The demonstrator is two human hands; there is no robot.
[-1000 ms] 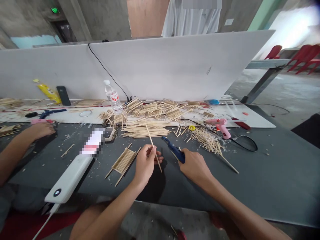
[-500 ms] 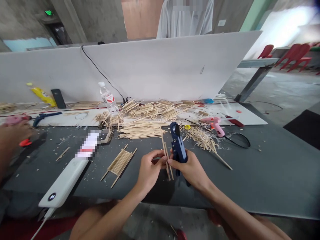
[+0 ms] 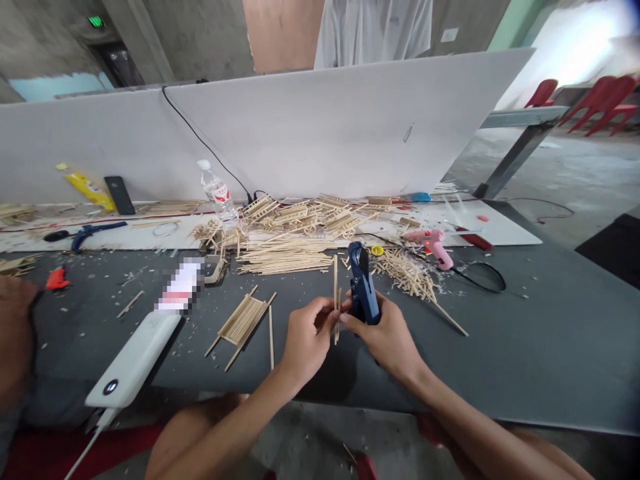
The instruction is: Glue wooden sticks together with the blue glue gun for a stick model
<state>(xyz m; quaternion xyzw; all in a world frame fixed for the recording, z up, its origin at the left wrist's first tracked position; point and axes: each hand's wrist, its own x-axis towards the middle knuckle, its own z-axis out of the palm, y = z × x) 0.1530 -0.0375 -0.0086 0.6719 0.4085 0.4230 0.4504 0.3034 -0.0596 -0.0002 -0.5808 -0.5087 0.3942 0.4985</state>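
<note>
My left hand [image 3: 311,337] pinches thin wooden sticks [image 3: 335,283] upright above the table, a longer one and a shorter one close together. My right hand [image 3: 393,330] is wrapped round a dark blue hand cutter [image 3: 364,283], whose head points away from me. Its thumb and fingertips meet the sticks beside my left fingertips. Whether the cutter's jaws touch a stick I cannot tell. Left of my hands lies a small raft-like stick frame [image 3: 243,320] with two longer side rails. A single loose stick [image 3: 271,337] lies between that frame and my left hand.
Behind my hands are a bundle of sticks [image 3: 285,259], several stick assemblies and a water bottle [image 3: 220,193]. Short offcuts [image 3: 407,273] and a pink glue gun [image 3: 436,247] lie to the right. A white power bank [image 3: 133,363] and a person's arm [image 3: 15,340] are at left.
One loose stick now lies beside the raft-like frame. The sticks in my left hand stand more upright, one shorter than before. The other person's hand at left has moved nearer the table's front.
</note>
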